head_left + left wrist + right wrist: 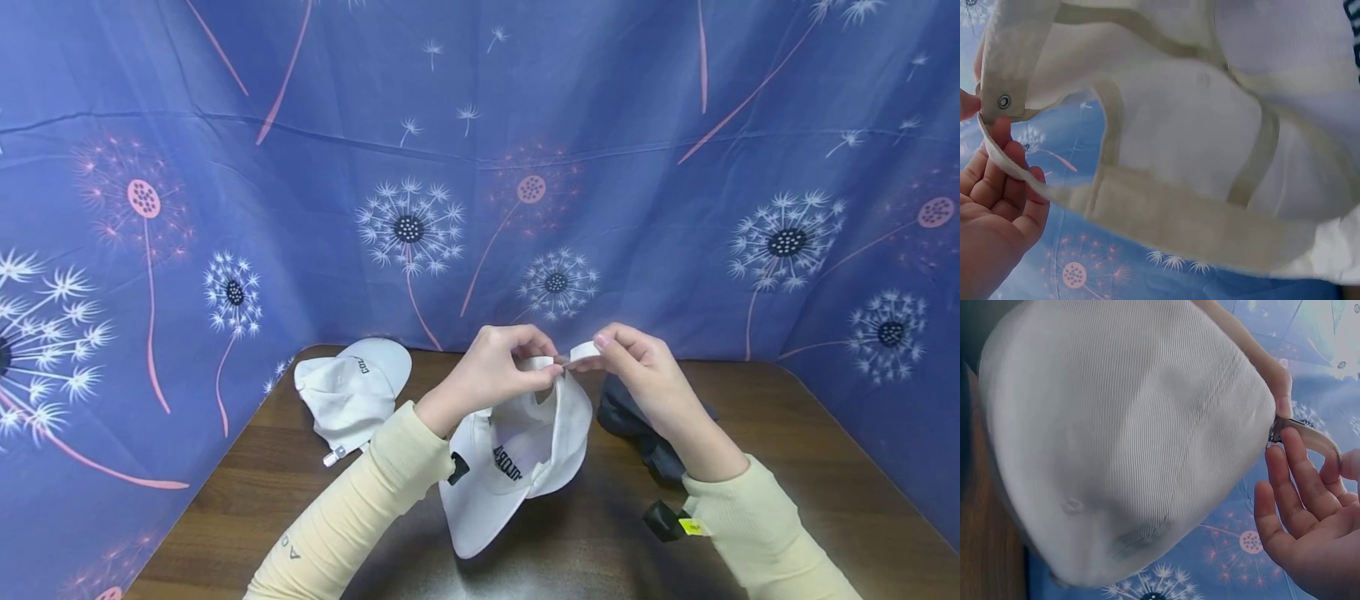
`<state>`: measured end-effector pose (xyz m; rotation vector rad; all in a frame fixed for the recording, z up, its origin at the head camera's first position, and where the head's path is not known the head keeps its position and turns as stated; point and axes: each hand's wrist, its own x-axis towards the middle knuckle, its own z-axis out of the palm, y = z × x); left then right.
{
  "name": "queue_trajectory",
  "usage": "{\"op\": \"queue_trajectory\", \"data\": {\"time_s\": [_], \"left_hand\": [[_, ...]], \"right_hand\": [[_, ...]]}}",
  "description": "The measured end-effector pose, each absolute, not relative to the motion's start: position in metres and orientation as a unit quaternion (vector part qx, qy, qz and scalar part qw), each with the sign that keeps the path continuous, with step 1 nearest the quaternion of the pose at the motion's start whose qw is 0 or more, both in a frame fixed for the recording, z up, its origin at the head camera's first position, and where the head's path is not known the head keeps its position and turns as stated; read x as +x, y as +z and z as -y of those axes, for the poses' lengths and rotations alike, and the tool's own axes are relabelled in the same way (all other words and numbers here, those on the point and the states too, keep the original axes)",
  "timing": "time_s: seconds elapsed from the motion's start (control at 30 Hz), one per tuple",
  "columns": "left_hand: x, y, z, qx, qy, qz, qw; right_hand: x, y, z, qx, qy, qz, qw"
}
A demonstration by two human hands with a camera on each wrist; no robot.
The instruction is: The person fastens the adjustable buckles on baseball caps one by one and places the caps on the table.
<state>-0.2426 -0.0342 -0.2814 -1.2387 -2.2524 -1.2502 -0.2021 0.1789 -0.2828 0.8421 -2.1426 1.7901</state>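
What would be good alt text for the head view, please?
Two hands hold the strap of a white cap at a brown table. Another white cap lies left, a dark item right, before a blue floral cloth.

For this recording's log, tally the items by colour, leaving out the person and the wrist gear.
White: 2, the held cap and the cap lying at left
Dark: 1, a cloth item partly hidden behind the right hand; I cannot confirm that it is a cap
Total: 3
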Motion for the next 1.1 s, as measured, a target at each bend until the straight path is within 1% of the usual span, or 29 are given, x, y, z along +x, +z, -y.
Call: {"op": "queue_trajectory", "data": {"time_s": [0.23,0.47,0.73,1.1], "left_hand": [[-0.242,-0.280,0.035,-0.411,-0.462,0.779,0.105],[-0.243,-0.276,0.036,-0.427,-0.437,0.781,0.128],[-0.244,-0.269,0.043,-0.429,-0.409,0.797,0.121],[-0.251,-0.265,0.049,-0.440,-0.394,0.795,0.135]], "right_hand": [[-0.203,-0.284,-0.177,0.302,0.628,0.708,0.114],[-0.204,-0.284,-0.178,0.298,0.626,0.712,0.114],[-0.204,-0.283,-0.183,0.300,0.646,0.693,0.112],[-0.204,-0.280,-0.187,0.236,0.674,0.684,0.146]]}}
